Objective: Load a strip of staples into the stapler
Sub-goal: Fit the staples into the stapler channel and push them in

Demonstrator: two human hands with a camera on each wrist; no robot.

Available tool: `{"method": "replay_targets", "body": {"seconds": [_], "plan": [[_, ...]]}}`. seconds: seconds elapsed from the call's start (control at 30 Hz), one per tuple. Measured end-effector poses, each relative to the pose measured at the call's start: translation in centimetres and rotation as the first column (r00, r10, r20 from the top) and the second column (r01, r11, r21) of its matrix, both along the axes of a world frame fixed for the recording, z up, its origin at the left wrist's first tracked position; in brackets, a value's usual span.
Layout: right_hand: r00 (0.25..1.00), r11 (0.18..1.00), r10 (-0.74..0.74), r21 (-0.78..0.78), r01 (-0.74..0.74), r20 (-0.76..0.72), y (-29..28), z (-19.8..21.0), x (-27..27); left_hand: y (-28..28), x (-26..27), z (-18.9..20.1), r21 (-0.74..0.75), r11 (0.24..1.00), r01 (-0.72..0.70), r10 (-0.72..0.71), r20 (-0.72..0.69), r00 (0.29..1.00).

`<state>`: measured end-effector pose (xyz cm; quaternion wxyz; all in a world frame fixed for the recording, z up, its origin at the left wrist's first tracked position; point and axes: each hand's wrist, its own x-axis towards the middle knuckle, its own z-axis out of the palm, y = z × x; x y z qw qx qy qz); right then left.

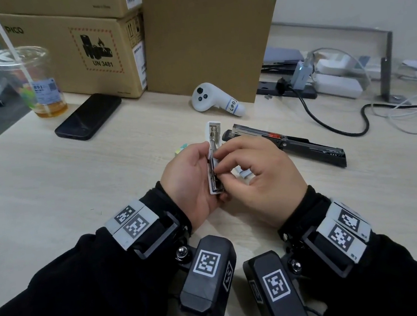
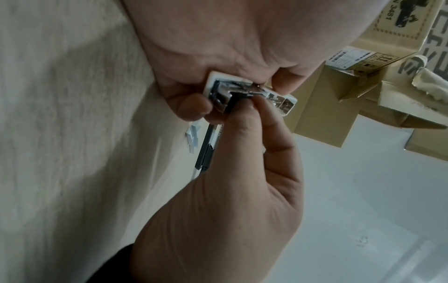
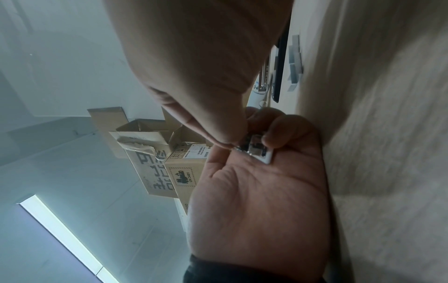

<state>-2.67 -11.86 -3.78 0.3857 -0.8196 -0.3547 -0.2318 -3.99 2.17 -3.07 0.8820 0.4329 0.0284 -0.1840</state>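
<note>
My left hand (image 1: 198, 169) grips a small white stapler (image 1: 212, 134) above the table, its metal channel facing up. In the left wrist view the stapler (image 2: 287, 100) lies across the left hand (image 2: 218, 57) between palm and fingers. My right hand (image 1: 231, 162) has thumb and forefinger pinched on a small shiny strip of staples (image 3: 238, 147) at the channel's near end. The strip is mostly hidden by the fingers. In the right wrist view the right hand (image 3: 206, 76) comes down onto the stapler (image 3: 263, 158), which rests in the left hand (image 3: 254, 191).
Loose staple strips (image 1: 243, 173) lie on the wooden table (image 1: 76, 184) under my right hand. A long black stapler (image 1: 304, 147) lies opened flat just right of them. Farther back are a white controller (image 1: 211, 101), a phone (image 1: 88, 116), a drink cup (image 1: 35, 83), cardboard boxes (image 1: 75, 48) and cables (image 1: 340, 123).
</note>
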Motion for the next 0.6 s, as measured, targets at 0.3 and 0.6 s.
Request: {"method": "replay_targets", "body": {"seconds": [0.3,0.6], "plan": [[0.999,0.999,0.04,-0.016,-0.04,-0.028,0.0,0.8,-0.7,0.5,0.2,0.0,-0.016,0.998,-0.057,0.056,-0.061,0.997],[0.908,0.913,-0.055,0.348,0.214,-0.415,-0.6,0.7,-0.3,0.1,-0.3,0.2,0.161,0.98,0.12,-0.12,-0.015,0.993]]}}
